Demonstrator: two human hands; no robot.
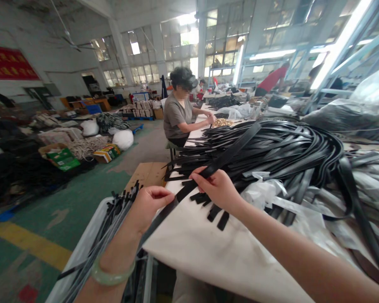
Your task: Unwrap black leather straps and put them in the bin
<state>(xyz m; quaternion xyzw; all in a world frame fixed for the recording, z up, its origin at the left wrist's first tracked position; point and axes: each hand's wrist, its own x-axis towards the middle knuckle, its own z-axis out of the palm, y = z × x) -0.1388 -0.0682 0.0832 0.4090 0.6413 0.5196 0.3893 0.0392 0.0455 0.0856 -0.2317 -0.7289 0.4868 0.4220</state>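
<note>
One black strap (208, 170) in two hands, left hand (150, 206), right hand (217, 187).

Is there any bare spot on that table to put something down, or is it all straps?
One bare patch: the white tabletop at the near edge, between the right hand and left hand, which both hold one black strap. Beyond it the heap of black straps is crowded, with plastic bags to the right. The bin on the left holds more straps.
</note>
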